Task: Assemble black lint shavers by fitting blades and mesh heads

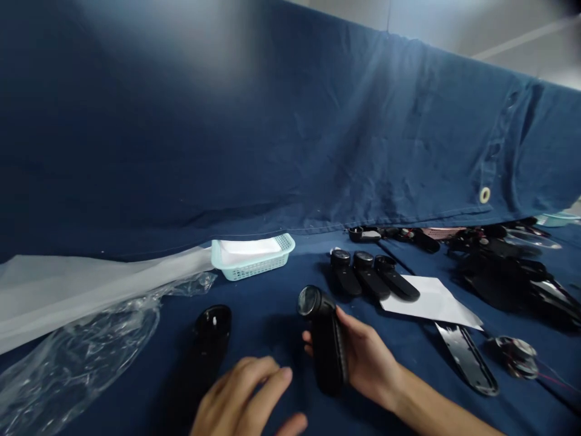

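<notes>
My right hand is wrapped round a black handheld device with a round lens-like head, held just above the blue cloth table. Near the bottom edge my left hand hovers with fingers loosely spread and nothing in it, just left of that device. A second black shell part lies flat on the cloth, left of my left hand. Three more of the same black devices lie side by side beyond my right hand.
A light green basket with white sheets stands at the back. Clear plastic wrap spreads over the left. A white paper, a black cover strip, a small motor part and several black parts fill the right. A blue curtain hangs behind.
</notes>
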### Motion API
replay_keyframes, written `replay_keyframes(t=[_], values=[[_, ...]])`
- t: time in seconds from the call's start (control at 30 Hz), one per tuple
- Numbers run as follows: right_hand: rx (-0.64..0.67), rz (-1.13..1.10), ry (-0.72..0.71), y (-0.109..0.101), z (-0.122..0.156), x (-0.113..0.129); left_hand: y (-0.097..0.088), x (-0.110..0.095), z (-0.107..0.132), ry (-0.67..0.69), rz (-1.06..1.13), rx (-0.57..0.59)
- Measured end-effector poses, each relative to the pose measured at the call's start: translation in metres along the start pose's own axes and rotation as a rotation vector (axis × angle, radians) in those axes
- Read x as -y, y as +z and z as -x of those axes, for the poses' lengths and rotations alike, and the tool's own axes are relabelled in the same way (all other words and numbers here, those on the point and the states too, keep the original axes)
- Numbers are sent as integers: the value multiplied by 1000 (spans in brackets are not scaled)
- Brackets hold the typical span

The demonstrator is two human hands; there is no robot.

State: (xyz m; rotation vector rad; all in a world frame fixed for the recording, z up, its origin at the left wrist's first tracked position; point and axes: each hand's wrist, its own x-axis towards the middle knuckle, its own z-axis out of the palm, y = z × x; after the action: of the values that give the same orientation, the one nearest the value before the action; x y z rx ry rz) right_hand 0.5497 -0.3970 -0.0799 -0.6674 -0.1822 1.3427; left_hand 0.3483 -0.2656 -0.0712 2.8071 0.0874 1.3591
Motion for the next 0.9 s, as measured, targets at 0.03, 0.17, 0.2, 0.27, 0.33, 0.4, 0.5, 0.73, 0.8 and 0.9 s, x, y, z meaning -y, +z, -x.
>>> replay_keyframes(t=[0.03,0.17,0.2,0.27,0.33,0.4,0.5,0.73,0.8,0.9], values=[[-12,-14,-13,4,-1,-6,10,-5,-1,65,34,-19],[32,-7,-57,14,-5,-25,36,-4,-2,-160,176,130],[46,13,-58,16,-6,-27,39,-1,-1,-207,224,180],[53,55,-69,19,-8,-29,43,3,3,-263,311,273],[31,103,-82,21,-10,-28,46,6,7,-284,372,329],[18,144,-84,20,-12,-27,49,8,11,-296,405,360],[55,165,-59,15,-16,-26,48,7,12,-335,423,401],[134,120,-29,9,-22,-24,43,5,10,-359,426,424],[140,117,-33,9,-21,-23,44,8,11,-306,424,417],[140,122,-38,8,-20,-22,44,9,10,-268,391,434]])
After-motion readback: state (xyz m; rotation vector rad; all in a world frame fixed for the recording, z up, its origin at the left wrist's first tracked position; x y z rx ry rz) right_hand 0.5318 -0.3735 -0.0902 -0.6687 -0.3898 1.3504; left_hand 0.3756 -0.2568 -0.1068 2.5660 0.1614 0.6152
